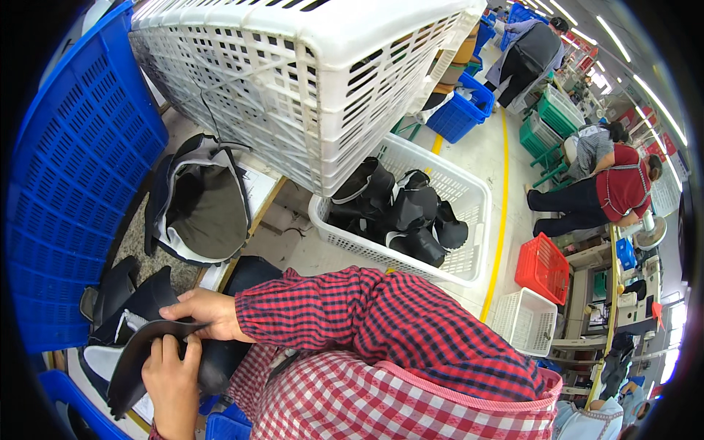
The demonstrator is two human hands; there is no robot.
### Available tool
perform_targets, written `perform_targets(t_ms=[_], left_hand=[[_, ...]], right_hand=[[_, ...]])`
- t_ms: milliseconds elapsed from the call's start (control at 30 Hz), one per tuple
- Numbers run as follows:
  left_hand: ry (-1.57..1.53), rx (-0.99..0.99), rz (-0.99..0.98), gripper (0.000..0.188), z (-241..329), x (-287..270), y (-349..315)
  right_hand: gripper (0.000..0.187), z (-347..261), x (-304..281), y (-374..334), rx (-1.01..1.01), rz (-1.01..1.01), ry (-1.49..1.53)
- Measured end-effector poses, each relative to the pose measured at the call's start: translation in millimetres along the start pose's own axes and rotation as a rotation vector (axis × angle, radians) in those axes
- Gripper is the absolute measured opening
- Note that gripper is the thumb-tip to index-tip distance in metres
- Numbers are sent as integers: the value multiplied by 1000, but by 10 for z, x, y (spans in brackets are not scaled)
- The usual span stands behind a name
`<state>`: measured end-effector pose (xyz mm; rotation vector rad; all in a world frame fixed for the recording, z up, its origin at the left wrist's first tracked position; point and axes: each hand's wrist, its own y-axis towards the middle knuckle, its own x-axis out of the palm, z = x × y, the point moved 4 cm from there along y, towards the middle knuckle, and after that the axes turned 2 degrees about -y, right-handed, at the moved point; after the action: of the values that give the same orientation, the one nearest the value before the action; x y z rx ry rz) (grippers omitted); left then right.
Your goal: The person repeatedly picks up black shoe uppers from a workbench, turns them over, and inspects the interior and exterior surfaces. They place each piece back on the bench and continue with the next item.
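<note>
A black leather-like shoe or boot piece (129, 375) with a curved edge is between my hands at the lower left. My right hand (202, 314), coming out of a plaid sleeve, pinches the upper edge with the thumb on top. My left hand (172, 370) has its fingers curled over the same edge, close to the right fingertips. Beneath and beside lie more dark pieces (150, 293), some with white lining. Farther up the worktable stands a dark boot upper (205, 209), its grey-lined opening facing me. My fingers hide part of the held piece.
A large white basket (319, 110) overhangs the table; a blue crate (73, 191) stands along the left. On the floor, another white basket (480, 242) holds several black shoe uppers (414, 213). Red (543, 268) and white (526, 323) crates stand right, near people (623, 183) working.
</note>
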<state>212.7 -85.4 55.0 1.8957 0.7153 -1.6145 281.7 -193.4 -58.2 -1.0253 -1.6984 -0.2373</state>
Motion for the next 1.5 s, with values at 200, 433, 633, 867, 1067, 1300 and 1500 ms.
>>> perform_targets(t_ms=[200, 433, 633, 867, 1067, 1300, 1500], left_hand=[[-80, -246, -485, 56, 13, 311, 25], [134, -356, 521, 53, 48, -835, 6], [-443, -451, 510, 20, -229, -295, -336], [-2387, -1113, 921, 34, 4, 946, -451], [-1962, -870, 1054, 27, 41, 874, -682], [-1493, -940, 271, 35, -367, 678, -1463], [-1624, -972, 821, 36, -378, 667, -2240]], right_hand=[[21, -110, 250, 109, -129, 18, -58], [25, -361, 483, -79, -363, -56, -283], [31, -215, 216, -218, -357, 23, -475], [13, -136, 246, -143, -356, 7, -405], [22, -195, 319, -212, -368, -13, -731], [21, -461, 786, -414, -266, -95, -1246], [12, -224, 1051, -1083, -1011, -1046, -2365]])
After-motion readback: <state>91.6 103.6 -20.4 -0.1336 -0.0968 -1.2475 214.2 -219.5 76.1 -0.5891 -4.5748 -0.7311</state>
